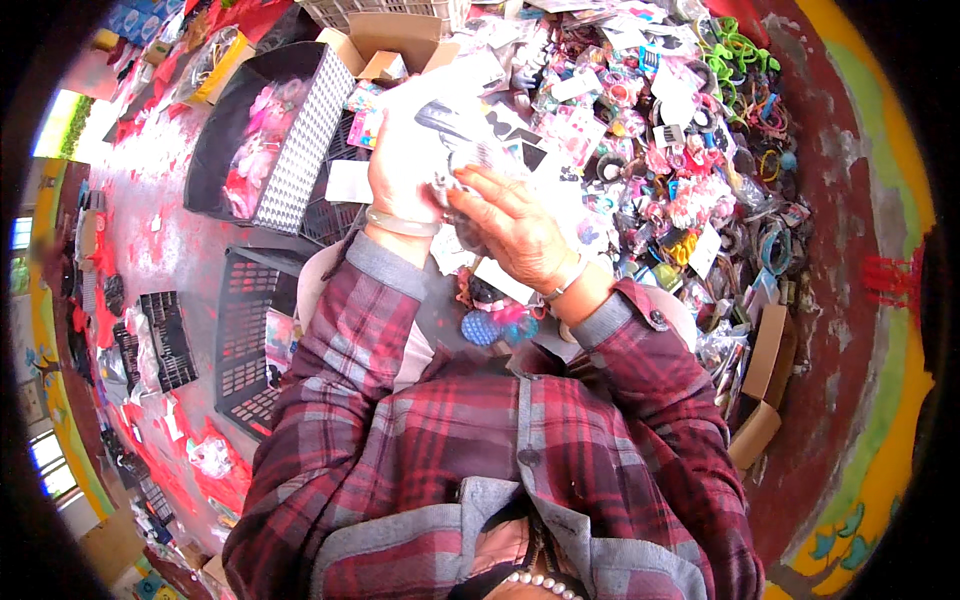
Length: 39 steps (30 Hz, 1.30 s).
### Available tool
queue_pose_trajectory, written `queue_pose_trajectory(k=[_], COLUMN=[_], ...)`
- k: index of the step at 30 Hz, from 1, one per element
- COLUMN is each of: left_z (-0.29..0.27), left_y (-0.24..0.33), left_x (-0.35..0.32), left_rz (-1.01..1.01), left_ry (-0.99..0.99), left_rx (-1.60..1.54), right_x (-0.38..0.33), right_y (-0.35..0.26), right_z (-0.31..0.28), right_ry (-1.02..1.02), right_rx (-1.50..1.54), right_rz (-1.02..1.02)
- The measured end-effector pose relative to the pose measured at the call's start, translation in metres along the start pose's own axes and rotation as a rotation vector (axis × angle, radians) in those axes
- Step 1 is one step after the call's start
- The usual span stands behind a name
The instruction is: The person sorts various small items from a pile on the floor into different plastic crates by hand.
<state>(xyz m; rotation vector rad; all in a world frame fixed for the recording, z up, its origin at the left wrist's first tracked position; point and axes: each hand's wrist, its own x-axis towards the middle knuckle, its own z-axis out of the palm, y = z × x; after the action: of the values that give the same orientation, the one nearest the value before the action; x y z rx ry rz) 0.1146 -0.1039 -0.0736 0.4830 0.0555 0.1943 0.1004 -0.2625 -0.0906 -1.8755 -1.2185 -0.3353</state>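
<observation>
My left hand (398, 165), washed out by bright light, is closed around a shiny clear plastic packet (450, 122) with something dark grey in it. Against the lower end of that packet press the bent fingers of my right hand (520, 232); the thumb is mostly hidden. What lies inside the packet is too blurred to name. Just below my hands are a blue dotted hair accessory (480, 327) and a white card (503, 280). A large heap of small packaged accessories (620, 150) spreads beyond and to the right of my hands.
To the left stand a houndstooth-patterned fabric bin (300, 150) with pink items and a black plastic basket (245, 335). An opened cardboard box (395, 35) is at the back. Bright green coiled bands (735, 65) lie far right, above a cardboard box (768, 355).
</observation>
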Motion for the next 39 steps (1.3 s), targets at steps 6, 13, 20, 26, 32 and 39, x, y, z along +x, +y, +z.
queue_pose_trajectory(k=[6, 13, 20, 26, 32, 39], left_z=[0.004, -0.006, 0.005, -0.008, -0.032, -0.004], left_y=[0.022, 0.000, -0.035, -0.029, -0.043, -0.054], left_x=[-0.007, -0.017, -0.023, -0.014, -0.004, -0.026], left_rz=[0.067, -0.063, 0.008, -0.012, 0.354, -0.128], left_ry=[0.058, -0.030, 0.030, 0.082, 0.230, -0.036], left_rx=[0.118, 0.364, 0.678, 0.556, 0.941, 0.366], right_x=[-0.010, 0.005, 0.001, -0.004, 0.002, 0.003], right_y=[0.032, 0.081, 0.029, 0.033, 0.027, 0.005], right_z=[-0.014, -0.027, -0.030, -0.027, -0.021, -0.015], right_ry=[0.397, 0.669, 0.308, 0.204, 0.399, 0.086], right_rx=[0.834, 1.783, 1.487, 1.442, 0.938, -0.408], right_rz=[0.877, 0.964, 0.941, 0.951, 0.971, 0.220])
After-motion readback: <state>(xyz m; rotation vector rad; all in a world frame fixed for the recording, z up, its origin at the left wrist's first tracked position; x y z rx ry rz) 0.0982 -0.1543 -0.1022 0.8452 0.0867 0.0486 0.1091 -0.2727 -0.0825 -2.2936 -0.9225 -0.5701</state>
